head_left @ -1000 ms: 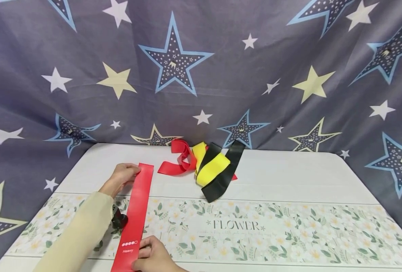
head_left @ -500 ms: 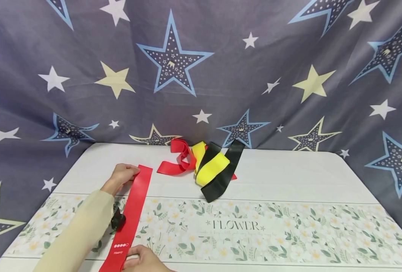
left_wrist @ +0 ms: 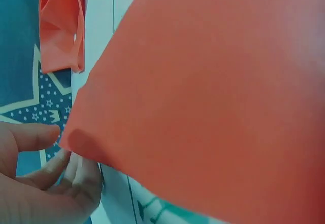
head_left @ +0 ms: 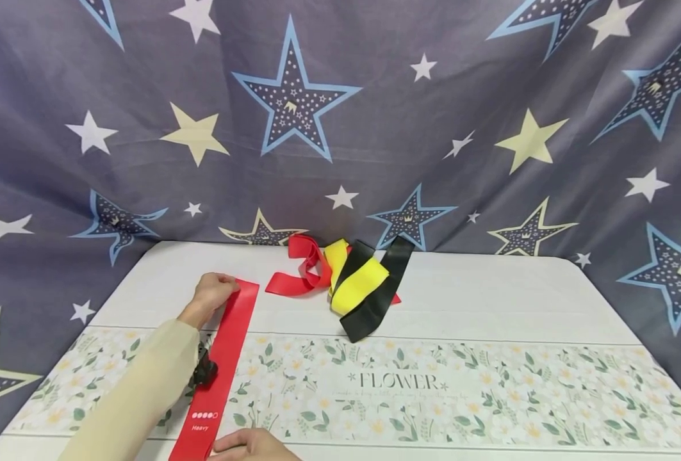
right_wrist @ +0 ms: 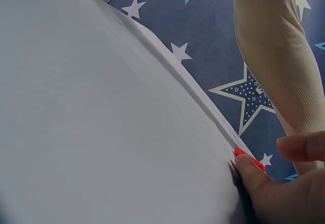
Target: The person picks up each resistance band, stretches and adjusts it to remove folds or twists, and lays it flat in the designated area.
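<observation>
In the head view a flat red resistance band [head_left: 227, 358], printed "Heavy" near its lower end, lies lengthwise on the left of the table. My left hand [head_left: 214, 289] holds its far left corner. In the left wrist view the band fills much of the picture; the thumb is at the corner and the other fingers [left_wrist: 84, 181] reach its underside. By the near right edge is my right hand [head_left: 254, 445], cut off by the frame. Its wrist view shows one digit touching a small red bit [right_wrist: 251, 158] of band while another stands apart. The band's near end is out of frame.
Toward the back of the table lies a loose heap of bands: a red one [head_left: 294, 285], a yellow one [head_left: 359, 287] and a black one [head_left: 369, 320]. A floral strip [head_left: 548, 390] crosses the white cover. A starry curtain [head_left: 461, 160] hangs behind.
The band's near end has shifted left, along with my right hand, which has also dropped lower in view with its fingers straighter. My left hand stays at the far corner. The heap is unchanged.
</observation>
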The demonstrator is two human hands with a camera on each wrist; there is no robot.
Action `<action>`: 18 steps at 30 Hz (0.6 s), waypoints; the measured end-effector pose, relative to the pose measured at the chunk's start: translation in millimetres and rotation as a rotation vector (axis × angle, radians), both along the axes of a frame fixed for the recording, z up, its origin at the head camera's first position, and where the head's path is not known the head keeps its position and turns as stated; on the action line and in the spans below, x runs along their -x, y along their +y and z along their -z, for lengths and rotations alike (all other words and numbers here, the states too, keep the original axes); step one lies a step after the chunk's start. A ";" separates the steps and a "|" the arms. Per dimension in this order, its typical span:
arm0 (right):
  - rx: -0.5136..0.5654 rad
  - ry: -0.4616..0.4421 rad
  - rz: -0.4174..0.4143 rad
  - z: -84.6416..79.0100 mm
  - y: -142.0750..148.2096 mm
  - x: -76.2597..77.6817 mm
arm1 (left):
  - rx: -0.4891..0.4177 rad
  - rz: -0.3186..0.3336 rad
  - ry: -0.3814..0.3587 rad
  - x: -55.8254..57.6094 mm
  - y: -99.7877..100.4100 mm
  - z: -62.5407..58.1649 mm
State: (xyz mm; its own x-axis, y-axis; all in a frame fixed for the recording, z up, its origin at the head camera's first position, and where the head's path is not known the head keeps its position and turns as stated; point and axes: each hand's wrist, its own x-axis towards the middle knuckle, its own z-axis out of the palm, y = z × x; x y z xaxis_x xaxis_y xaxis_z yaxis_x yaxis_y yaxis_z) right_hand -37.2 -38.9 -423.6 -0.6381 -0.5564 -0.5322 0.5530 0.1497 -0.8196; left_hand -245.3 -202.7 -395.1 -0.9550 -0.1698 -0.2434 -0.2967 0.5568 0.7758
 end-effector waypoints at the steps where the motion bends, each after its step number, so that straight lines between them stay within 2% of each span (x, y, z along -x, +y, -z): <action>1: 0.009 -0.006 -0.002 -0.5 3.4 -0.2 | 0.011 -0.001 0.007 0.4 1.3 -0.5; 9: 0.124 -0.063 0.008 -5.5 33.4 4.7 | 0.091 -0.018 0.078 1.2 16.2 -7.4; 13: 0.134 -0.025 0.026 -8.5 46.4 9.8 | 0.167 -0.018 0.157 4.3 26.7 -8.5; 18: 0.151 0.031 0.091 -11.5 59.1 18.2 | 0.196 0.001 0.212 9.3 43.2 -9.2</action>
